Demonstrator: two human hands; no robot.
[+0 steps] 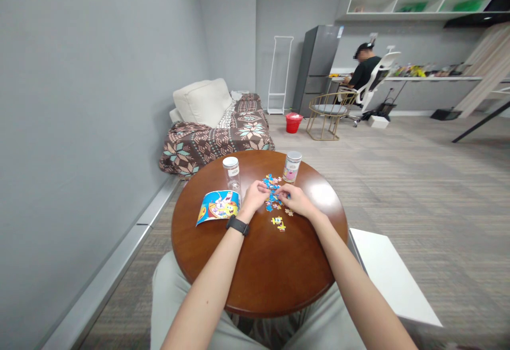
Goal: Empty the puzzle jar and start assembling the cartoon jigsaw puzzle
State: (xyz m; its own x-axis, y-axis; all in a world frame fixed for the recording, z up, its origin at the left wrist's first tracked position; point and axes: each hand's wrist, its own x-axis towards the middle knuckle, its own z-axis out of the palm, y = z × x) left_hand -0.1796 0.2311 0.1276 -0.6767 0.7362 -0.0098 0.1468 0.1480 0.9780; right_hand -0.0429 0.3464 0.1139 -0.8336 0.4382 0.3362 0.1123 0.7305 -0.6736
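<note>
A loose heap of small jigsaw puzzle pieces (273, 198), mostly blue, lies on the round brown table (274, 275). My left hand (255, 196) is at the heap's left edge, fingers curled together; whatever they hold is too small to make out. From the right, my right hand (298, 201) reaches over the heap, its fingertips closed on a puzzle piece that is largely hidden. Nearer to me lie a few joined yellow puzzle pieces (278, 221). A colourful cartoon picture sheet (218, 206), slightly curled, rests left of my left wrist.
A clear jar with a white lid (231, 172) stands behind the picture sheet. Behind my right hand is a printed can (292, 167). A white box-like surface (392, 270) adjoins the table's right side. Farther back are a covered sofa (223, 140), a red bin (294, 122) and a seated person (364, 71).
</note>
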